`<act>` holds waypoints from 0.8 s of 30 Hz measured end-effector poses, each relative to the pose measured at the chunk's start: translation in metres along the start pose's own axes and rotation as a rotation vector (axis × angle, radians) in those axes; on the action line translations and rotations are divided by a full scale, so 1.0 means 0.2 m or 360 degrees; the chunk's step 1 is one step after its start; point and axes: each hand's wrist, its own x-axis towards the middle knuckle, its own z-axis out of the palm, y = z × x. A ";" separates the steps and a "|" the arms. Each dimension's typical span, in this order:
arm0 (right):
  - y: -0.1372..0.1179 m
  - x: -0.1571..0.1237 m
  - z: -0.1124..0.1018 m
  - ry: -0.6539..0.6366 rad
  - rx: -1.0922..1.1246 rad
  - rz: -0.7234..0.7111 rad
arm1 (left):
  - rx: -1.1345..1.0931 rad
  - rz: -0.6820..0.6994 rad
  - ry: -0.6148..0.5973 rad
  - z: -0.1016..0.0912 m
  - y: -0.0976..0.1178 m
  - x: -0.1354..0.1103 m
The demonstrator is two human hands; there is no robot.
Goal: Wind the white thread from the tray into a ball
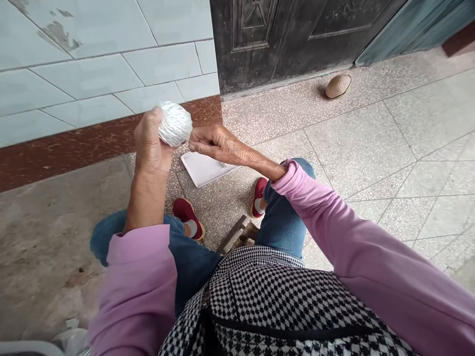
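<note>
My left hand (150,143) is raised in front of me with its fingers wrapped round a white ball of thread (175,123). My right hand (217,144) is right beside the ball, fingers pinched together at its lower right edge; whatever strand it pinches is too thin to make out. Both arms wear pink sleeves pushed up. I sit with knees in blue jeans and red shoes (189,216) on the floor below the hands.
A white flat sheet (204,169) lies on the terrazzo floor under the hands. A small brown ball (338,86) rests by a dark door (282,34). A tiled wall (92,69) with a red base runs left. A wooden stool edge (237,236) shows between my knees.
</note>
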 end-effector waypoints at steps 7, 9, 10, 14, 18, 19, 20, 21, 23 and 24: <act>0.09 0.07 -0.10 0.0268 0.0062 -0.0150 | 0.0321 -0.0105 -0.0238 0.01 -0.04 -0.05; 0.13 0.08 -0.12 0.0326 0.0082 -0.0244 | 0.0331 -0.0150 -0.0335 0.03 -0.02 -0.09; 0.14 0.08 -0.12 0.0343 0.0082 -0.0256 | 0.0323 -0.0183 -0.0391 0.04 -0.02 -0.10; 0.14 0.06 -0.13 0.0341 0.0030 -0.0146 | 0.0281 -0.0276 -0.0559 0.06 0.00 -0.16; 0.15 0.07 -0.13 0.0331 -0.0025 -0.0231 | 0.0240 -0.0266 -0.0635 0.04 0.01 -0.17; 0.15 0.07 -0.12 0.0338 -0.0049 -0.0258 | 0.0241 -0.0267 -0.0680 0.03 0.01 -0.17; 0.15 0.08 -0.12 0.0346 -0.0076 -0.0267 | 0.0244 -0.0277 -0.0732 0.02 0.01 -0.17; 0.16 0.08 -0.11 0.0353 -0.0099 -0.0260 | 0.0247 -0.0294 -0.0783 0.02 0.01 -0.16; 0.16 0.09 -0.10 0.0363 -0.0118 -0.0221 | 0.0230 -0.0345 -0.0852 0.01 0.02 -0.15; 0.16 0.10 -0.10 0.0370 -0.0115 -0.0197 | 0.0205 -0.0371 -0.0869 0.01 0.02 -0.14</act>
